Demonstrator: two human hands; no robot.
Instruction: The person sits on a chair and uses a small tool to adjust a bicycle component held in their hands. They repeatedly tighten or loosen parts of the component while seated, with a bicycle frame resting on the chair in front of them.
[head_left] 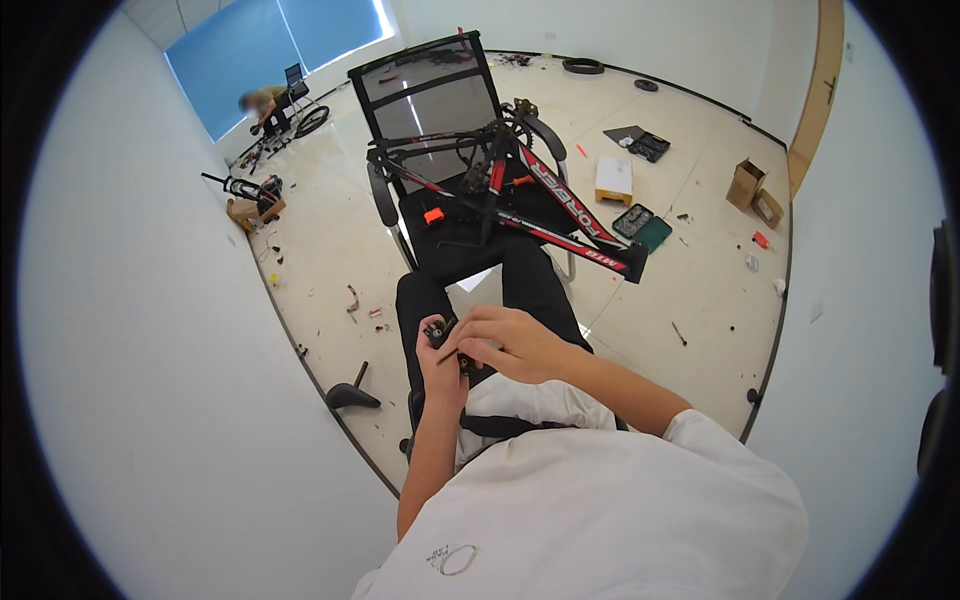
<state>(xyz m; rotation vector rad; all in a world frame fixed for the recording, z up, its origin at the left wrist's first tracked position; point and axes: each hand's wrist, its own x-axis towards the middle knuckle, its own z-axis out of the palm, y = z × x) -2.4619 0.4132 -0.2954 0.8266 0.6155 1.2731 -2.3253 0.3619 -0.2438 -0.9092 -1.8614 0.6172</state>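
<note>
From my distant place I look down on two bare hands above the lap, in the near middle of the scene. The left hand (pixel 440 375) is curled around a small black part (pixel 437 332), so this part sits in the grip, above the thighs. The right hand (pixel 510 342) comes over from the right with its fingers narrow, and they pinch a thin dark rod (pixel 447 355) across the black part (whether the rod touches it, I cannot tell, because it is too small for me). Just beyond the knees stands a black chair (pixel 425 110) with a mesh back, and on it lies a red and black bicycle frame (pixel 563 197). A small orange-red object (pixel 433 215) is on the seat, left of the frame's near tube. On the floor at near left rests a black saddle (pixel 352 397); to the right of the chair lies an open green tool case (pixel 653 233), near a white and yellow box (pixel 613 178). At far left, another person (pixel 270 98) bends beside a wheel (pixel 312 122).
</note>
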